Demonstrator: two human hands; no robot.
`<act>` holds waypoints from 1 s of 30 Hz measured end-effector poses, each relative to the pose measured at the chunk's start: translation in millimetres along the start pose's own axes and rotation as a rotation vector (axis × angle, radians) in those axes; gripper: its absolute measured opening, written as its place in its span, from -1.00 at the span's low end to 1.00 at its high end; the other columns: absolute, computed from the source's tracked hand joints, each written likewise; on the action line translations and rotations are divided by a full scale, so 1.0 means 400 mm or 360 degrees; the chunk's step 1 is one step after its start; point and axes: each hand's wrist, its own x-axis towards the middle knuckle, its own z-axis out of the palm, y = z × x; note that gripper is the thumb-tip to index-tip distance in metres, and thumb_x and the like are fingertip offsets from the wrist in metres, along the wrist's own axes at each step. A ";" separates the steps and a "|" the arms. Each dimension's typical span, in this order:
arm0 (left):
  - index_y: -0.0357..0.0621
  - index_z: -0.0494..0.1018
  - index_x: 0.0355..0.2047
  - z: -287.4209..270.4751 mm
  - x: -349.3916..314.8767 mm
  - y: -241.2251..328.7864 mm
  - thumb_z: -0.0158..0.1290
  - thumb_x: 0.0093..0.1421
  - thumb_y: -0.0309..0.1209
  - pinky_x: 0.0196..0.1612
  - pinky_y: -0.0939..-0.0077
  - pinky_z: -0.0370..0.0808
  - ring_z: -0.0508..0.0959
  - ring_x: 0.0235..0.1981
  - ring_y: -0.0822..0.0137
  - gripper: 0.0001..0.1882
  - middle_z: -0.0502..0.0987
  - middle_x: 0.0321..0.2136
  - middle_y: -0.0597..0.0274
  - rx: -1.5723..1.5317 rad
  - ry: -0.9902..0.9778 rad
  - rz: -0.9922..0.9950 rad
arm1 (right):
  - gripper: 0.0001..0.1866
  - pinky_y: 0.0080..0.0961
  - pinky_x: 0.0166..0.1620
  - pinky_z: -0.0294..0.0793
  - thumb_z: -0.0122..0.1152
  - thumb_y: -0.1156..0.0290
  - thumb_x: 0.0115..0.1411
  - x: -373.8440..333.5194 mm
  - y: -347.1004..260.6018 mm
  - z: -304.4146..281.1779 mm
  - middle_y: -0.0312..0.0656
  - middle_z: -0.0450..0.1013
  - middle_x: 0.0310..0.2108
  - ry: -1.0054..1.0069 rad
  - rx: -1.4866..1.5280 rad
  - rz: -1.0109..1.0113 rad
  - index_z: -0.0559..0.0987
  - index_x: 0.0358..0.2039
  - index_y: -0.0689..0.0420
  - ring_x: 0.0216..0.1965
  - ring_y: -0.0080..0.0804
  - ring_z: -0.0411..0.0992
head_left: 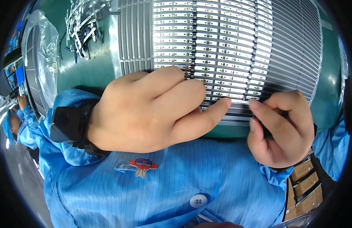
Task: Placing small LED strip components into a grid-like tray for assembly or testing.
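"What's furthest left on the table [81,72]?"
"A loose pile of thin strips [84,28], perhaps put aside to leave the slotted grey tray [295,47] uncrowded."
"The left hand [136,110]?"
"Palm down over the tray's near-left part, fingers curled, maybe steadying it. Their undersides are hidden; I can't tell if they grip."
"And the silver pieces [206,55]?"
"Rowed across the tray, whose far edge is cut off."
"Right hand [284,127]?"
"Apart from the left, near edge, thumb and fingers bent close; whether they pinch anything, I can't tell."

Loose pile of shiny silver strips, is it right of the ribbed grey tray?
No, the shiny silver strip pile lies left of the ribbed grey tray.
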 end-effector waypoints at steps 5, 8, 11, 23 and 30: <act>0.12 0.67 0.04 -0.010 0.016 0.019 0.19 -0.14 -0.39 -0.60 0.60 0.36 0.29 -0.57 0.43 -0.39 0.18 -0.50 0.36 -0.0073 -0.0090 -0.0117 | -0.71 -0.53 -0.50 0.27 0.35 0.66 -0.16 -0.009 0.011 0.014 -0.16 0.43 -0.41 0.0090 -0.0228 -0.0071 0.70 -0.32 0.30 -0.53 -0.42 0.33; 0.07 0.67 0.03 -0.014 0.018 0.019 0.19 -0.12 -0.42 -0.58 0.56 0.38 0.34 -0.56 0.40 -0.41 0.22 -0.50 0.35 -0.0116 -0.0093 -0.0137 | -0.72 -0.51 -0.50 0.33 0.36 0.66 -0.22 -0.020 0.004 0.005 -0.15 0.45 -0.42 0.0223 -0.0160 -0.0012 0.69 -0.37 0.29 -0.53 -0.38 0.37; -0.02 0.65 0.00 -0.005 0.010 0.021 0.21 -0.12 -0.47 -0.55 0.51 0.40 0.39 -0.54 0.35 -0.45 0.29 -0.49 0.32 -0.0159 -0.0056 -0.0149 | -0.73 -0.49 -0.45 0.38 0.32 0.68 -0.20 -0.028 0.007 -0.002 -0.09 0.45 -0.42 0.0269 -0.0031 0.0092 0.66 -0.37 0.30 -0.51 -0.32 0.40; -0.24 0.52 -0.09 -0.008 0.009 0.012 0.28 -0.14 -0.60 -0.50 0.36 0.45 0.51 -0.48 0.17 -0.50 0.46 -0.41 0.16 -0.0371 0.0004 -0.0136 | -0.79 -0.41 -0.39 0.43 0.34 0.70 -0.17 -0.018 0.007 0.019 -0.10 0.47 -0.41 0.0270 -0.0081 0.0126 0.64 -0.43 0.28 -0.44 -0.24 0.46; -0.22 0.58 -0.02 -0.016 0.018 0.010 0.27 -0.12 -0.61 -0.51 0.38 0.41 0.44 -0.53 0.23 -0.46 0.37 -0.47 0.22 -0.0272 -0.0081 -0.0075 | -0.78 -0.40 -0.38 0.43 0.36 0.70 -0.17 -0.021 0.009 0.015 -0.09 0.47 -0.39 0.0266 -0.0032 0.0149 0.63 -0.42 0.26 -0.44 -0.23 0.46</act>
